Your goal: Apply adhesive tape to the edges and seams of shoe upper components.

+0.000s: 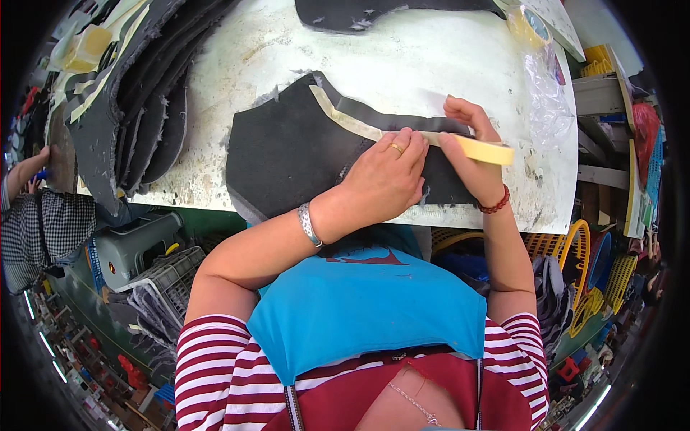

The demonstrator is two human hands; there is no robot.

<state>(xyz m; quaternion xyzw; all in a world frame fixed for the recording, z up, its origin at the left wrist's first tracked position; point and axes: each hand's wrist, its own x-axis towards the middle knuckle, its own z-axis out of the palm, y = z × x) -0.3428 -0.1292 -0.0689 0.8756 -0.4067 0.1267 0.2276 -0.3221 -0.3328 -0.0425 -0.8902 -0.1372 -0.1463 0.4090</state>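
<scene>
A dark foam panel (295, 154) lies flat at the near edge of the white worktable (402, 65), with a narrower dark foam strip (402, 122) butted against its upper edge; a band of cream masking tape (345, 121) runs along the seam between them; the left hand (384, 176) lies palm down with fingers spread and slightly curled, pressing the tape onto the seam and pinning the panel; the right hand (471, 147) pinches the masking tape roll (487, 150) between thumb and fingers, holding it just past the right end of the seam, tape paid out toward the left hand. The foam looks light, soft and floppy, with ragged torn edges, so it would likely sag if lifted by one corner and is best held flat under a spread palm near the seam; its matte surface should grip rather than slide; the tape looks thin and easily creased, best kept taut from the roll and smoothed with fingertips. A stack of similar dark foam pieces (144, 93) sits at the table's left, crumpled clear plastic (548, 100) at its right; another person's arm (25, 169) shows at the far left.
</scene>
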